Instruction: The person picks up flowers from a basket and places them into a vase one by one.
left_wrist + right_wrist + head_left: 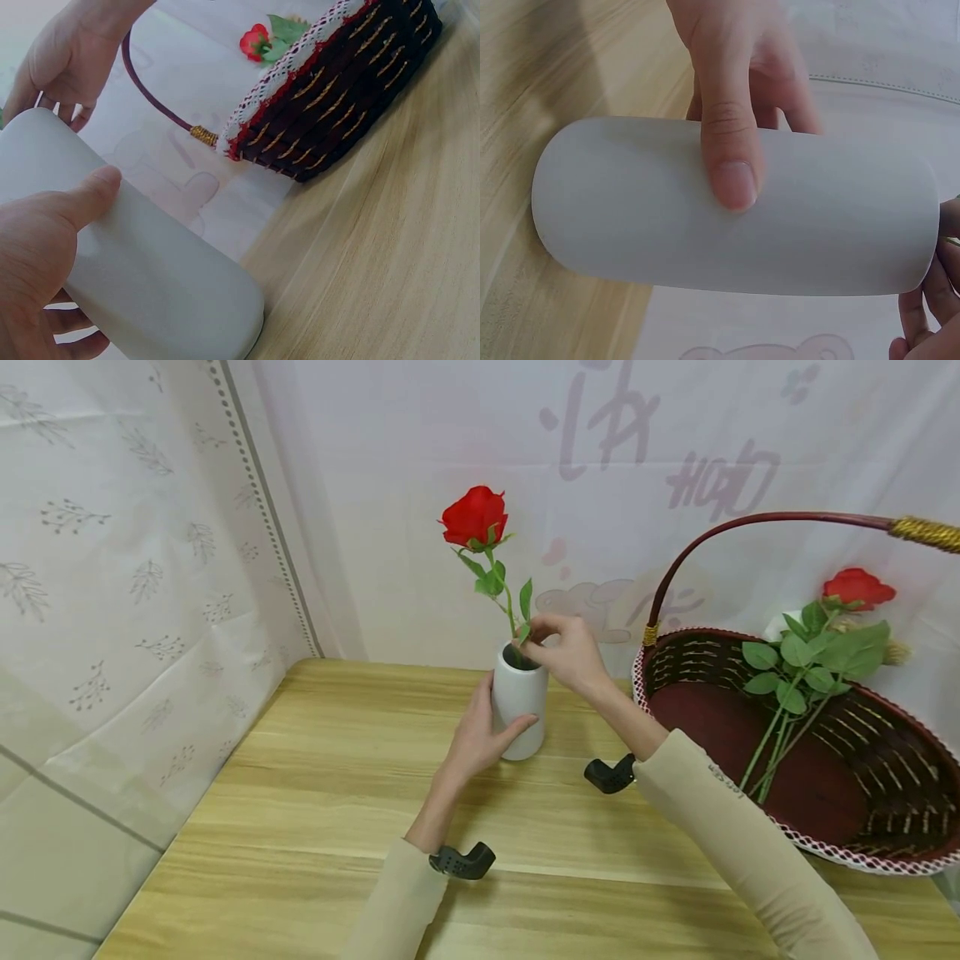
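Observation:
A white vase (521, 706) stands upright on the wooden table. My left hand (477, 731) grips it from the left side, with the thumb across its front and the other fingers behind, as the right wrist view shows on the vase (817, 217). At the vase's mouth, my right hand (570, 652) pinches the stem of a red rose (476, 518). The rose leans a little left above the rim, its green leaves (491, 579) spread along the stem. Its lower end is hidden inside the vase.
To the right sits a dark woven basket (720, 743) with a lace rim and a tall arched handle (780, 516). Another red rose (858, 588) and green leafy stems lie in it. A pale printed curtain (390, 527) hangs behind the table (337, 760).

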The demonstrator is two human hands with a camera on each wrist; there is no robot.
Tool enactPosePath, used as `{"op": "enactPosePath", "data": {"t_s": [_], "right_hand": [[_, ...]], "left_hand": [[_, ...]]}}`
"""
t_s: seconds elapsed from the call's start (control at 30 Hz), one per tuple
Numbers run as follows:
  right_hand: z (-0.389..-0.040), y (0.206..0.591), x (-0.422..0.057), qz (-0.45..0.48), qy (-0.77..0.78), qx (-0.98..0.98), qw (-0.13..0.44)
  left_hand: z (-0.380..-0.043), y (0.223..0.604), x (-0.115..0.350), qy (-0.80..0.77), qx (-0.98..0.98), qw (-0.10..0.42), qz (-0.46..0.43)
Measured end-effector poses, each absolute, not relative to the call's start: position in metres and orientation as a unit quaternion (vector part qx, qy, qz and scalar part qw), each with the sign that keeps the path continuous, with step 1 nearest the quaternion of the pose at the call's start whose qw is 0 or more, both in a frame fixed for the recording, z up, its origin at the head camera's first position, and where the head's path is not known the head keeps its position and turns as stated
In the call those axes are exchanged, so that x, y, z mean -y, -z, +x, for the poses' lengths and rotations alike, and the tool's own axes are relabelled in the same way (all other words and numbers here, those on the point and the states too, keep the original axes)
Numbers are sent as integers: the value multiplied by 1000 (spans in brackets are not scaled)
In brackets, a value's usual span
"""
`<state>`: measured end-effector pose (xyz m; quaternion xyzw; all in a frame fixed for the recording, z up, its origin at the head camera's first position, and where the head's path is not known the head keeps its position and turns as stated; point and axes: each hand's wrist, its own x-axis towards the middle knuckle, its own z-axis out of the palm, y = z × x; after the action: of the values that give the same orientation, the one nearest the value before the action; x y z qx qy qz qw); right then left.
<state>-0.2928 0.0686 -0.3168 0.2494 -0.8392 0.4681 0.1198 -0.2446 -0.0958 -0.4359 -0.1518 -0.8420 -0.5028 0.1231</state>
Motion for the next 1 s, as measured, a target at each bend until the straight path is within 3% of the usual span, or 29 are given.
{"op": "enactPosePath", "data": {"t_s": [0.33, 1.0], "right_hand": [[-291, 320, -69, 233, -454, 851, 121], [-291, 324, -75, 245, -464, 850, 48]], "left_hand": [[-244, 434, 95, 499, 844, 124, -152], [-244, 435, 96, 497, 847, 120, -144]]}}
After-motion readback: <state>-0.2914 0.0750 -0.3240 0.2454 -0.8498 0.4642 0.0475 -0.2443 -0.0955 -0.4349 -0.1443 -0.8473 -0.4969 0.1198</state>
